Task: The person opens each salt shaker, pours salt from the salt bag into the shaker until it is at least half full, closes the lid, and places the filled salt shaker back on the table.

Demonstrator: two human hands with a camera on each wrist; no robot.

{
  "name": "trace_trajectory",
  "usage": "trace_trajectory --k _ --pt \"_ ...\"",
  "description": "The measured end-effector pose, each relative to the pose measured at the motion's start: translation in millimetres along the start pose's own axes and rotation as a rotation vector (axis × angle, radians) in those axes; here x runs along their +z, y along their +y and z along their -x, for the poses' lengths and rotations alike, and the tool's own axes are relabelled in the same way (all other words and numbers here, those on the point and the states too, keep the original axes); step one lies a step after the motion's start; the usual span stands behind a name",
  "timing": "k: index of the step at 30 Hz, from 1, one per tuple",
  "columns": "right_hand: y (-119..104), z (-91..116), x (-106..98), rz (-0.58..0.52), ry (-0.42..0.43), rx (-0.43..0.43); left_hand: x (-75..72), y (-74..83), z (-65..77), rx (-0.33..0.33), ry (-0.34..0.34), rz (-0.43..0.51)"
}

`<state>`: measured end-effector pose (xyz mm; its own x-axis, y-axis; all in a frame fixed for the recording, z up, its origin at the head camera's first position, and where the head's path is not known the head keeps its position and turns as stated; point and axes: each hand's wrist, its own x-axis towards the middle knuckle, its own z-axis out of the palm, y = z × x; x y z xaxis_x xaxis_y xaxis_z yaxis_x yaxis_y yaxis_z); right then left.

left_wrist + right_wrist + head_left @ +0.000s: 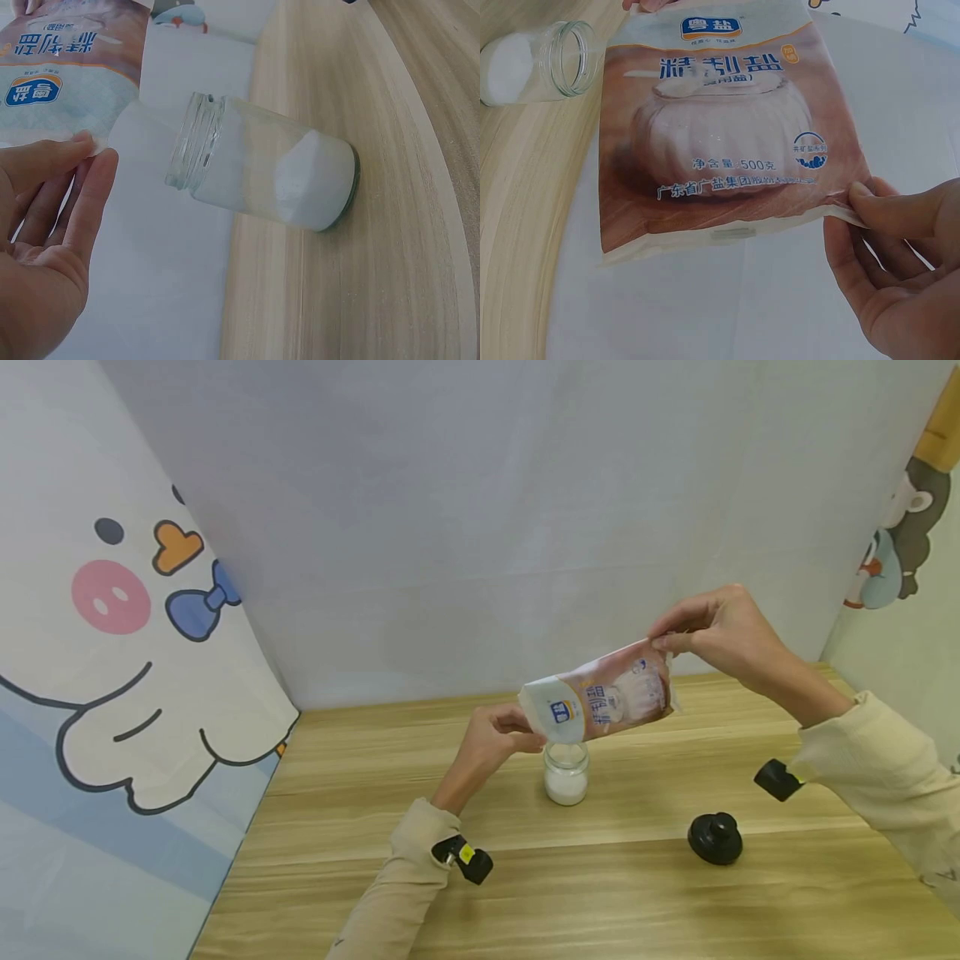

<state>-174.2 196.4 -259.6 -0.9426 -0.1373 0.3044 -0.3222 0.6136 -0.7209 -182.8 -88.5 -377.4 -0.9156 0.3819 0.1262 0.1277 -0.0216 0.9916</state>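
A bag of salt is held tilted in the air between both hands, its left end lower and just above the mouth of a glass jar. My left hand pinches the lower end of the bag between thumb and fingertips. At the raised end, my right hand pinches a corner, as the right wrist view also shows. The jar stands upright on the table, and white salt heaps unevenly in its bottom part. Between bag and jar mouth a faint whitish streak shows in the left wrist view.
A round black lid with a knob lies on the wooden table, to the right of the jar. Behind the table hangs a pale cloth. Cartoon-printed cloth closes off the left side.
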Motion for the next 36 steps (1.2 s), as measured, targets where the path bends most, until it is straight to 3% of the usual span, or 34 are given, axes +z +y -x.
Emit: trace_trajectory --k 12,22,36 --pt "-6 7 1 0.003 0.006 0.010 -0.9 0.9 4.8 -0.009 -0.009 0.014" --pt "-14 13 1 0.013 0.013 0.004 -4.5 -23.0 -3.7 0.009 0.008 0.018" --pt "-18 18 2 0.029 0.022 0.025 -7.6 -21.9 3.5 0.020 0.001 0.010"
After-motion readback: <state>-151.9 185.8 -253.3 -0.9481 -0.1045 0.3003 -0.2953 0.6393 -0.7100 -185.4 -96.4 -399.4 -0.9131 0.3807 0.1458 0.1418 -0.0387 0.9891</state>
